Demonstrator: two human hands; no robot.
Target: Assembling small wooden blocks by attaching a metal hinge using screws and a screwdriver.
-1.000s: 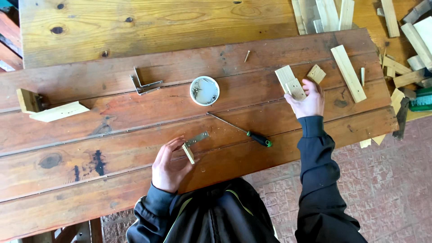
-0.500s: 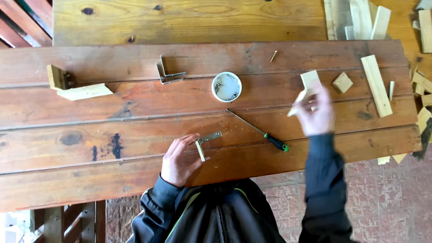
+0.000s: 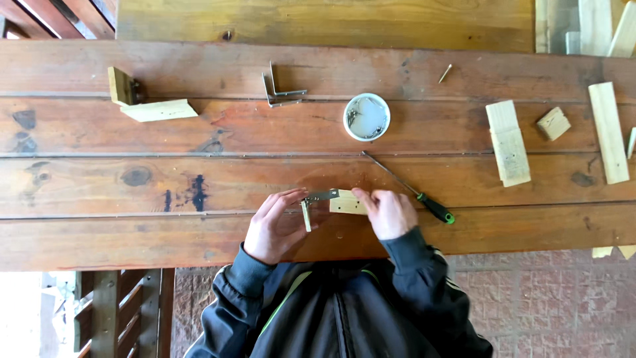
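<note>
On the near plank: both hands are working close to the table's front edge.
Left hand: the left hand [image 3: 275, 225] is holding a thin wood strip [image 3: 306, 215] with a metal bracket [image 3: 322, 196] at its top, fingers curled around it.
Right hand: the right hand [image 3: 389, 213] is pressing a small wood block [image 3: 347, 202] against the bracket, fingers closed on the block.
Change: half a second ago the right hand was lifting this block in the air at the right; now it is sitting beside the bracket, touching it. I am judging that the two wood pieces are being joined at a corner.
Tool: the screwdriver [image 3: 411, 189] is lying just beside the right hand, its green handle pointing right.
Screws: the white cup [image 3: 366, 117] is standing one plank further away.
Edges: the table [image 3: 464, 238] is ending just under the wrists, so there is little room toward the body.
Open room: the planks left of the left hand are giving free space; spare brackets [image 3: 281, 89] and a finished corner piece [image 3: 146, 99] are lying well apart.
</note>
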